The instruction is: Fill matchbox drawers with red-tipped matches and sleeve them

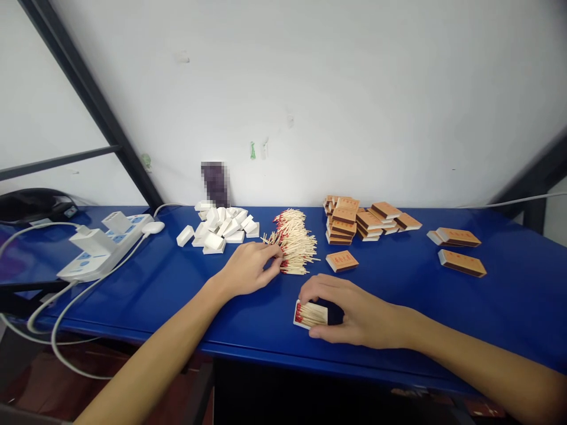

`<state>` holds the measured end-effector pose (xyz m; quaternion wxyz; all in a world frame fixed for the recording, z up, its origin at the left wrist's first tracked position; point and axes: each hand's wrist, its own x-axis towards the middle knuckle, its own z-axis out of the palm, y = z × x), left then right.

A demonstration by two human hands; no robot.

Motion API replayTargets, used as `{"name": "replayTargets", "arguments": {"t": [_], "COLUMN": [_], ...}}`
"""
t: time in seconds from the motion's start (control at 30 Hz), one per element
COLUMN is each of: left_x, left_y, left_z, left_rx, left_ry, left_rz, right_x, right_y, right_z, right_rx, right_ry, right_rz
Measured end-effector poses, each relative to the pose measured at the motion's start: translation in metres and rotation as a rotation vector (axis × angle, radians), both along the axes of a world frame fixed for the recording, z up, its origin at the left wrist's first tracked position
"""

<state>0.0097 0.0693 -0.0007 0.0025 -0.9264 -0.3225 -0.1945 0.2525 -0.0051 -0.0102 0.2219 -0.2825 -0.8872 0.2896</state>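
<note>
Wooden matches point(297, 241) lie against the fingers point(273, 252) of the left hand point(248, 268).

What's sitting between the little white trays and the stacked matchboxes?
In the head view, a heap of loose red-tipped matches lies between the white trays and the stacked matchboxes; the left hand is at its left side.

Power strip point(82, 267) – 2 white adapters point(92, 242) on it (cables point(52, 334) looping beside).
</note>
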Motion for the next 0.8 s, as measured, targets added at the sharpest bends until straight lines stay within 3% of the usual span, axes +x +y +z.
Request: {"name": "replayTargets", "arguments": {"t": [0.13,0.27,0.47,0.8], "left_x": [-0.002,-0.002,-0.001,0.002], "left_y": [0.002,0.004,0.005,0.002], "left_z": [0.001,0.0,-0.002,-0.001], "left_rx": [-0.039,-0.051,-0.055,-0.036], "left_ry": [0.037,0.054,0.095,0.116], "left_rz": [-0.099,-0.105,-0.137,-0.158], "right_x": [0.003,0.008,0.01,0.009], "right_y": [0.002,0.012,0.027,0.022], "right_z": [-0.001,-0.008,-0.02,-0.015], "right_rx": [0.073,0.154,0.233,0.282], "right_ry": [0.008,-0.108,-0.247,-0.258], "right_rz": [-0.103,-0.24,-0.251,-0.255]}}
